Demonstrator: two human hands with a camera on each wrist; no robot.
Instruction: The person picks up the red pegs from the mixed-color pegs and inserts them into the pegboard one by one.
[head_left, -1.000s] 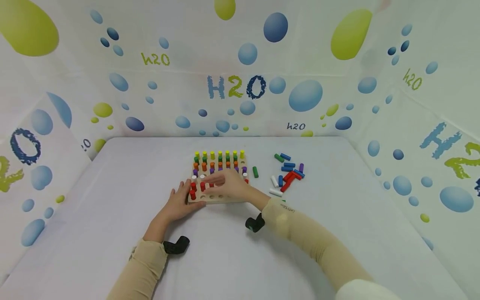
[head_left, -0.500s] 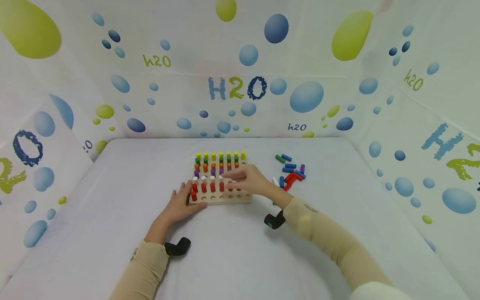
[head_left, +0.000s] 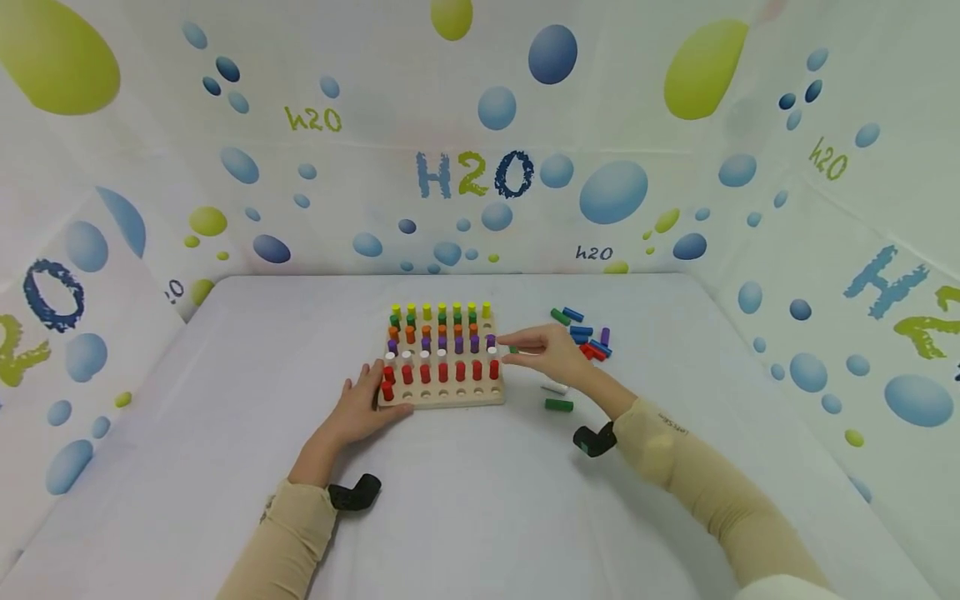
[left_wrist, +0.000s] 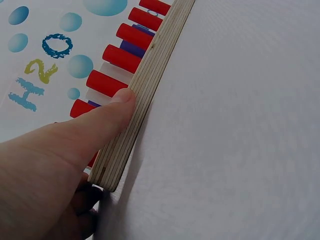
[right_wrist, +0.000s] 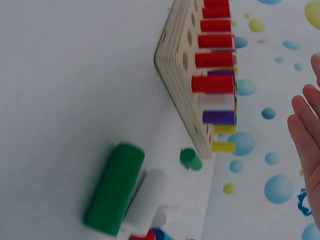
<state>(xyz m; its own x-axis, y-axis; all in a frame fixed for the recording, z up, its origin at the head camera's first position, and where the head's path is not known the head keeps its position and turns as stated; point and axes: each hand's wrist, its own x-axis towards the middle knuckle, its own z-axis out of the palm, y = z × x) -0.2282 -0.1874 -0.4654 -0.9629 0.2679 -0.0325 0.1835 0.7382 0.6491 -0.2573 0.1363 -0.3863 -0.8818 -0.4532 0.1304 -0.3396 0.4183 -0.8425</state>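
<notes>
Since the frame half a second ago, the right hand (head_left: 551,354) has moved from over the pegboard (head_left: 450,402) to just beside its right edge. Its thumb and fingers reach leftward, fairly straight and slightly parted, grasping nothing that shows. The left hand (head_left: 360,407) rests at the board's near left corner, thumb laid along the front edge and fingers spread against the side, touching rather than clenched.

The board lies flat on a white tabletop (head_left: 465,517) with a faint fabric-like grain, left of centre toward the far side. Upright pegs fill much of it: a single red peg (head_left: 387,391) in the front row, then rows of red, white, purple, orange, green and yellow. Loose pegs lie to the right: a green peg (head_left: 558,405) and a white peg (head_left: 554,387) nearest, with blue, red, purple and green ones beyond, some hidden by the hand.

White backdrop sheeting (head_left: 352,196) rises behind the table and along both sides, printed with blue and lime bubbles and H2O lettering (head_left: 472,173), upright ahead and slanting at the sides. Soft seams cross it. Beige sleeves (head_left: 697,467) cover both forearms.
</notes>
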